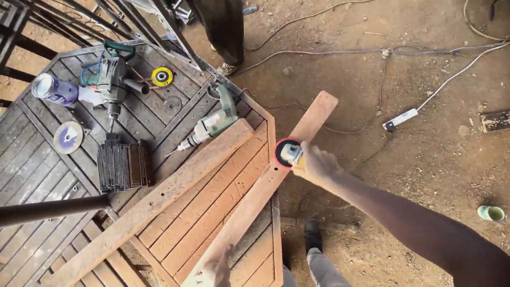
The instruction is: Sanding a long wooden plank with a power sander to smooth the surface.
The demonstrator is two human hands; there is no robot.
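Observation:
My right hand (316,163) grips an angle grinder (289,153) with a red-rimmed disc, pressed against a long rusty flat metal bar (265,191). That bar lies slanted over the edge of a slatted work table (32,159) and sticks out toward the dirt floor. My left hand (217,271) rests on the bar's near end at the bottom of the view, holding it down. A second rusty bar (159,199) lies parallel to it on the table, to the left.
On the table lie a green power drill (212,123), a bigger drill (110,79), a yellow disc (162,76), a grey cutting disc (68,136), a spray can (53,89) and a stack of dark plates (123,166). Another person's legs (223,32) stand behind. Cables and a power strip (401,119) cross the floor.

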